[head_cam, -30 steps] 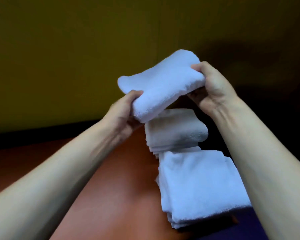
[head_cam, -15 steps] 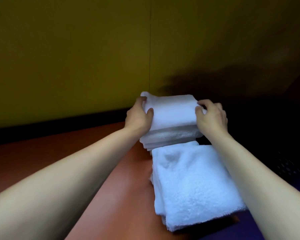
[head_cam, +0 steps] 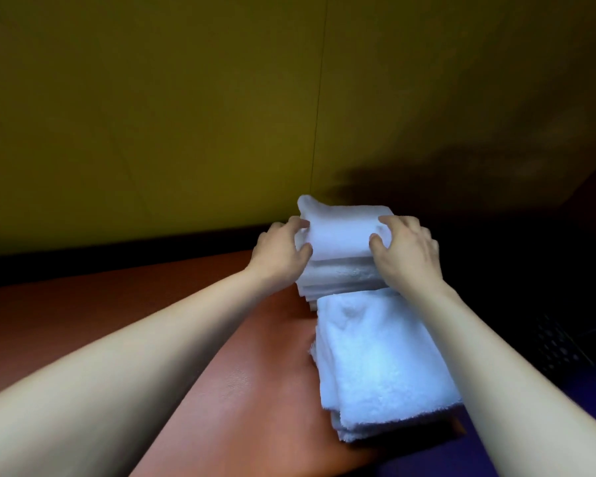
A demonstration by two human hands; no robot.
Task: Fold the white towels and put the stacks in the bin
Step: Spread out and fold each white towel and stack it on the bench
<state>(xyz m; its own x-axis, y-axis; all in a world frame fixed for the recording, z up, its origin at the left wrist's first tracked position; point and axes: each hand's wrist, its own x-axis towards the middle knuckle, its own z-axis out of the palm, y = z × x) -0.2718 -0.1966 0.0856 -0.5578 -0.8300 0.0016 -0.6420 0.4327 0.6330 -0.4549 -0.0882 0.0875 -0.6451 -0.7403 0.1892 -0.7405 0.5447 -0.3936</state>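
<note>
My left hand (head_cam: 278, 249) grips the left end of the top folded towel (head_cam: 341, 232), thumb hooked over its near edge and fingers curled onto its upper face. My right hand (head_cam: 408, 251) holds the opposite end the same way, thumb pressed into the near side, fingers wrapped over the top. The towel sits between my two hands, lying flat on the far stack (head_cam: 339, 280) of folded white towels, whose layered edges show just under my palms. On my side of both hands, touching the foot of that stack, lies the near stack (head_cam: 382, 366), a broader pile of fluffy white towels, its lower edges hanging a little ragged. Both stacks rest on the reddish-brown tabletop (head_cam: 238, 390), which spreads out beneath my left forearm. Beyond my hands stands an olive-yellow wall (head_cam: 152, 115) with a thin vertical seam. Off to the right of my right hand, in deep shadow, I can just make out a dark perforated surface (head_cam: 558, 342); I cannot tell what it is.
</note>
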